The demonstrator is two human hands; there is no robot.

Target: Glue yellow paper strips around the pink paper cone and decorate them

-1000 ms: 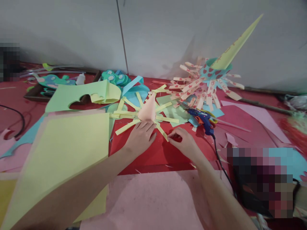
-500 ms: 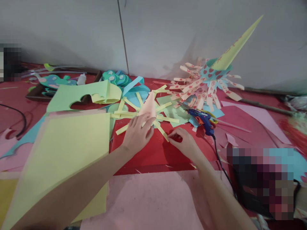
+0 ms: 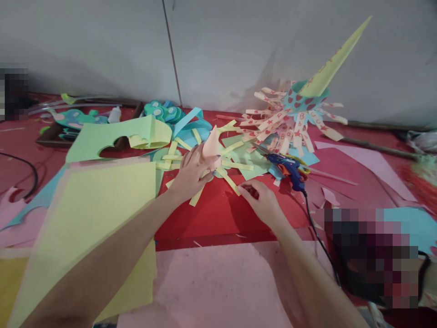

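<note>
A pale pink paper cone [image 3: 211, 143] stands upright amid several yellow paper strips that spread out around its base. My left hand [image 3: 191, 173] is closed around the lower left side of this cone, its fingertips partly hidden behind it. Between the thumb and fingers of my right hand [image 3: 259, 198] is the outer end of one yellow paper strip [image 3: 228, 181], which slants from the cone toward me. Under the strips lie light green paper and a red sheet [image 3: 205, 223].
A blue glue gun [image 3: 295, 177] with a black cord lies right, by yellow-handled scissors [image 3: 302, 166]. Behind it stands a decorated paper piece [image 3: 300, 107] with a tall yellow cone. Yellow sheets [image 3: 102, 218] are stacked left, near green cut-out paper [image 3: 88, 141]. A wall closes the back.
My left hand has shifted from the front of the cone to its left side, uncovering more of the cone and a strip below. My right hand keeps its pinch on the strip end.
</note>
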